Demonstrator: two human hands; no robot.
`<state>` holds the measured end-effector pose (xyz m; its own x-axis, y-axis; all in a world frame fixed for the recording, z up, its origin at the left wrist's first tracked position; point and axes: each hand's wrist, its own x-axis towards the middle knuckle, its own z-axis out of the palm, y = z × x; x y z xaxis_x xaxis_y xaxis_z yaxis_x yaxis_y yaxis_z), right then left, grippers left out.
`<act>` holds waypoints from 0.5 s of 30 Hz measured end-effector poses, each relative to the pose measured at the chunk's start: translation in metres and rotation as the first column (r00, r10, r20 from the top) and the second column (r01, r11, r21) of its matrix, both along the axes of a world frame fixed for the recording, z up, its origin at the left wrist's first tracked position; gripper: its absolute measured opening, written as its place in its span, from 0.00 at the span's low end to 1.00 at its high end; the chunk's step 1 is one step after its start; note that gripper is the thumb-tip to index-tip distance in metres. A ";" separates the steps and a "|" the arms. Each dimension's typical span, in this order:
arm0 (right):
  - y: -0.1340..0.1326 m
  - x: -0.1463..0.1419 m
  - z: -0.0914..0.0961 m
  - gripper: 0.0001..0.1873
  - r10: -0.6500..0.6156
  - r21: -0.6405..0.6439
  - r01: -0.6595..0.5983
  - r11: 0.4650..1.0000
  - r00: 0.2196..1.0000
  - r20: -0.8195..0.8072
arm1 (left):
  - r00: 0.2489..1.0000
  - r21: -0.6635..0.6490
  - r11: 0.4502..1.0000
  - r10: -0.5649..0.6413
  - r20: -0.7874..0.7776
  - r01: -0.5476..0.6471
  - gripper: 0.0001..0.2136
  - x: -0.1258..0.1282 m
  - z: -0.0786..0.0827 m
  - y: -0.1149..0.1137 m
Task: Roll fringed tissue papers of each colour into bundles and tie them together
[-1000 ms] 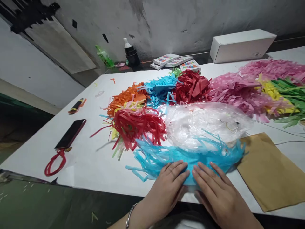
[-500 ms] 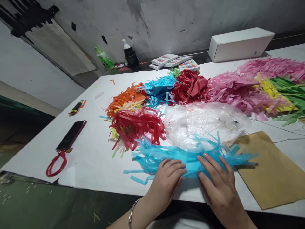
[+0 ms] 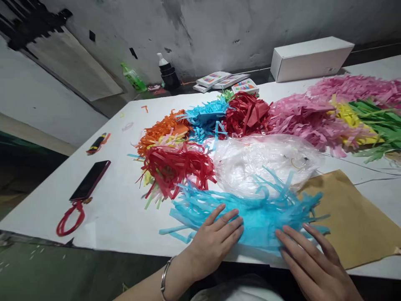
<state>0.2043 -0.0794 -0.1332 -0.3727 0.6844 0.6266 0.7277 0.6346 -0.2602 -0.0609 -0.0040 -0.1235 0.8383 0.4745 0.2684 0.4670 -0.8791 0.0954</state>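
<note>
A bundle of blue fringed tissue paper (image 3: 257, 223) lies spread near the front edge of the table, its strips fanning out to both sides. My left hand (image 3: 214, 238) rests flat on its left part with the fingers stretched out. On the right, my right hand (image 3: 310, 255) touches the bundle's right part with its fingertips, fingers apart. Just behind the bundle is a clear plastic bag (image 3: 266, 161), with some blue strips over its front. A red fringed bundle (image 3: 180, 167) lies to the left, and a brown cardboard sheet (image 3: 354, 223) is at the right.
Orange (image 3: 163, 129), dark red (image 3: 249, 113) and pink fringed bundles (image 3: 310, 117) line the back. A phone (image 3: 90, 179) with a red strap lies left. Small printed boxes (image 3: 216, 78) and a white box (image 3: 310, 58) stand by the wall.
My hands have moved apart, the right one going right and toward me. The blue tissue bundle looks flatter and wider toward the front edge. The view has shifted slightly.
</note>
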 end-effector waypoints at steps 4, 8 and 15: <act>0.000 -0.005 0.004 0.09 -0.020 0.028 0.021 0.999 0.999 -0.040 | 0.998 -0.023 0.998 -0.062 0.015 0.063 0.16 0.002 0.000 -0.004; 0.010 -0.012 0.017 0.10 0.111 0.094 -0.125 0.988 0.984 0.142 | 0.997 -0.074 0.995 -0.060 0.057 0.064 0.15 0.006 -0.006 -0.011; 0.023 -0.016 -0.010 0.19 0.135 -0.005 -0.135 0.991 0.983 0.126 | 0.992 -0.241 0.970 0.003 0.129 0.028 0.14 0.006 -0.004 -0.015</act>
